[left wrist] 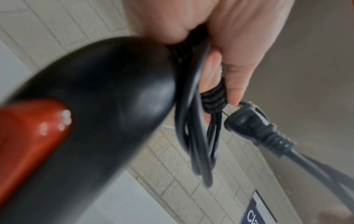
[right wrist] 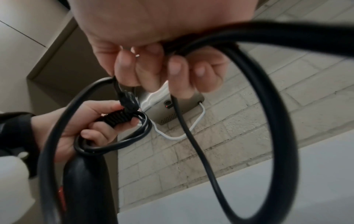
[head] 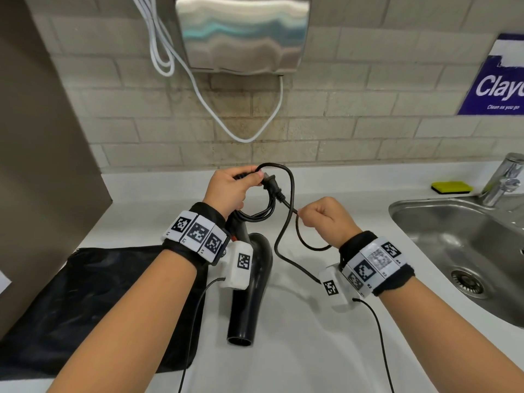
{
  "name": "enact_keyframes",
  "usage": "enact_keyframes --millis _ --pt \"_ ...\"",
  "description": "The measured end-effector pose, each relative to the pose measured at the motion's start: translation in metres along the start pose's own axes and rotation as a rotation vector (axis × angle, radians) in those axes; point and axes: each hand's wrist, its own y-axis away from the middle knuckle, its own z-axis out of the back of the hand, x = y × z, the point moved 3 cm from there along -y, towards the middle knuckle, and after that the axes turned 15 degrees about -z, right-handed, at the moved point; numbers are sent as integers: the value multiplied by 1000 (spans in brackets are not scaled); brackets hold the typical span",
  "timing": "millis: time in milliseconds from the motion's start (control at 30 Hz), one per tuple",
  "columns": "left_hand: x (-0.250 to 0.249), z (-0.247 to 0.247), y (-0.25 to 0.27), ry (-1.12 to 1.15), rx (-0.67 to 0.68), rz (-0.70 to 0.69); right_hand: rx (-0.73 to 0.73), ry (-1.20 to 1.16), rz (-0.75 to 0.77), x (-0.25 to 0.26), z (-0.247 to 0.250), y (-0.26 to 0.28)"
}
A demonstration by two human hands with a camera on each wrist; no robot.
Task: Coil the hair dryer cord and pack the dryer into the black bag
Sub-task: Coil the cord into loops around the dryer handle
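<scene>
The left hand (head: 226, 188) is clenched on the coil (head: 259, 207) of cord gathered at the dryer's handle end, so the finished loops cannot spring apart. The dryer (head: 251, 282) hangs from that grip, nozzle towards the person, just above the desk (head: 297, 350). The plug (head: 272, 188) sticks out by the left fingertips. The right hand (head: 326, 218), a little right of the left and nearer the person, pinches the cord (head: 286, 219) just behind the plug, with one slack loop drooping below it, likely the last turn to feed in. Under the left forearm the bag (head: 93, 302) lies flat on the white desk. Right of the right hand are a steel sink (head: 419, 219), a tap (head: 503, 177) and a sponge (head: 451, 187). Beyond both hands stands a tiled wall with a hand dryer (head: 242, 35).
</scene>
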Motion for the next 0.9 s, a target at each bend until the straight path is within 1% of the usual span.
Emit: enact_keyframes --millis 67,133,200,300,400,500,600,667,733,767,833,867,900 --pt "0 1 -1 12 -4 0 19 6 1 -1 1 2" --pt "0 3 -1 24 -10 6 20 73 2 -3 -2 4" --pt "0 3 -1 24 -4 9 -5 139 1 -5 -6 6" --pt "-2 -2 2 17 44 2 -57 165 5 -4 -12 4" --pt "-5 -9 6 -5 96 -23 -59 133 7 9 -17 0" --pt "-5 -10 5 -12 109 -31 -86 30 -57 17 -21 -7" --pt "-6 -6 4 -16 144 -11 -57 -3 -121 23 -22 -10" --pt "-7 -3 3 -24 175 5 -30 -3 -135 23 -22 -12" --pt "-8 0 2 -30 197 16 -42 77 -113 20 -22 -13" --pt "-8 1 2 -30 201 19 -72 154 -91 18 -21 -14" --pt "-9 2 2 -25 202 20 -185 374 -22 17 -19 -15" --pt "-9 2 2 -19 199 18 -223 448 11 18 -19 -14" --pt "-8 2 2 -12 194 15 -215 449 26 19 -20 -14"
